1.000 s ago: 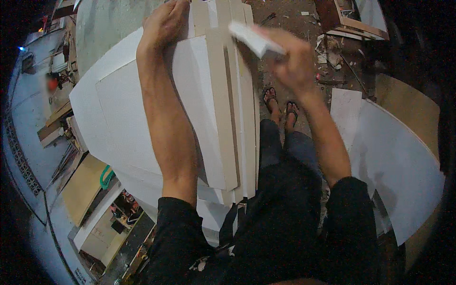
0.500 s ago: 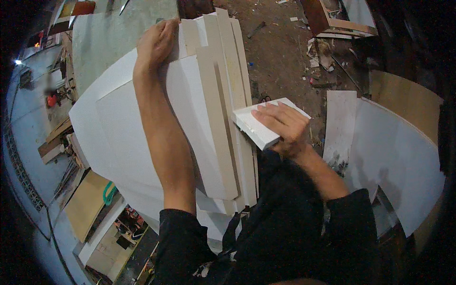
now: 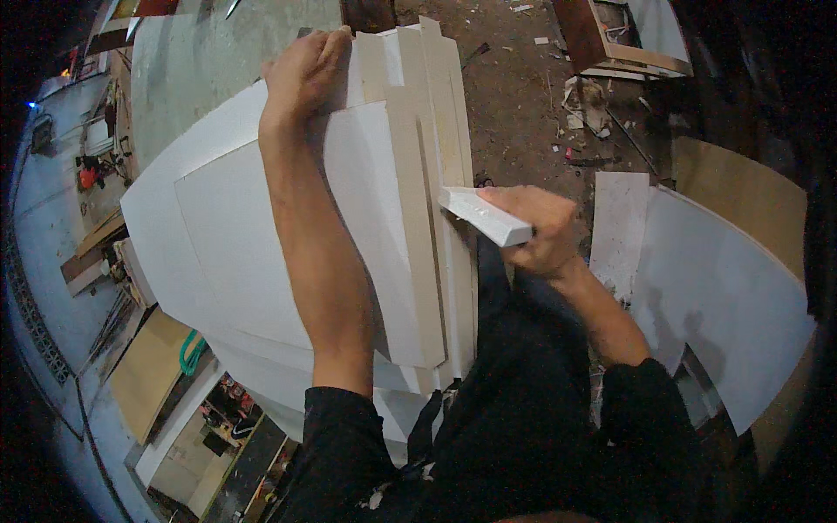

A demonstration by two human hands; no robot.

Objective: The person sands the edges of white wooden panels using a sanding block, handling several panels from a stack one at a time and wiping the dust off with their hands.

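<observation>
A stack of white boards [image 3: 235, 227] lies in front of me, with long beige-edged strips [image 3: 407, 218] along its right side. My left hand [image 3: 307, 74] is closed over the far edge of the boards, its fingertips partly hidden; the forearm crosses above them. In my right hand [image 3: 545, 227] is a small white rectangular block [image 3: 490, 216], gripped from its right side. The block is tilted, and its left end meets the right edge of the strips about halfway along. The fingers behind the block are mostly hidden.
A grey-green tabletop [image 3: 218, 70] extends beyond the boards. Scraps litter the brown floor [image 3: 514, 105]. White panels [image 3: 724, 296] lean at the right, below a wooden cabinet frame [image 3: 628, 52]. At the left are a tan board [image 3: 153, 375] and a coiled green cord [image 3: 192, 351].
My right hand has turned the block from showing its broad face to nearly edge-on, against the strips. My left hand keeps its hold; the whole view has shifted slightly.
</observation>
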